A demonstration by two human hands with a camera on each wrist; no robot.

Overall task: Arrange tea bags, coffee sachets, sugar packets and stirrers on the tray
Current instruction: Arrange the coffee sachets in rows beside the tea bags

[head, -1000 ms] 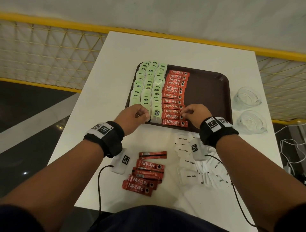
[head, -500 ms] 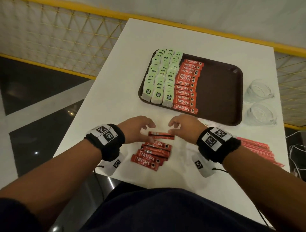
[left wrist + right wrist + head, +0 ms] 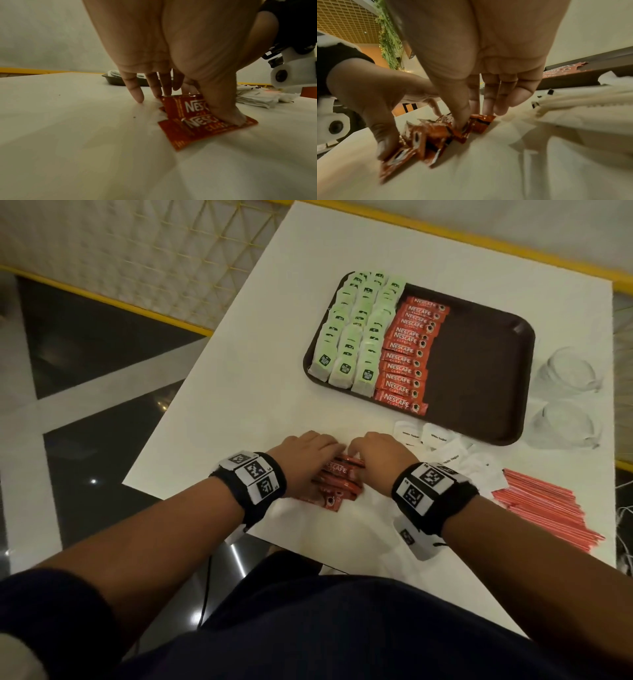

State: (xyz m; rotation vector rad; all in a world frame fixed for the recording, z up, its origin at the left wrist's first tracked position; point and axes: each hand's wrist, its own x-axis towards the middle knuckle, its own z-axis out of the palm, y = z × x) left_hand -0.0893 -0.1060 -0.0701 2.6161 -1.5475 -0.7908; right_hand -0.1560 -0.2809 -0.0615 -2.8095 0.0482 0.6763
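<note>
A brown tray (image 3: 479, 364) holds three columns of green tea bags (image 3: 356, 330) and one column of red coffee sachets (image 3: 407, 354); its right half is bare. Near the table's front edge lies a loose pile of coffee sachets (image 3: 337, 486). My left hand (image 3: 325, 453) and right hand (image 3: 370, 453) sit close together over that pile. In the left wrist view the left hand (image 3: 197, 106) has its thumb on the sachets (image 3: 175, 129) and its fingers at their far edge. In the right wrist view the right hand (image 3: 474, 119) pinches the sachets (image 3: 433, 135) the same way.
White sugar packets (image 3: 445, 453) lie scattered just right of my hands. A bundle of red stirrers (image 3: 548, 508) lies further right. Two glass cups (image 3: 565, 371) stand beyond the tray's right side. The table's front edge is right below my wrists.
Both hands came back from the tray's near edge to the loose sachet pile, then drew together onto it. The head view swung left and down.
</note>
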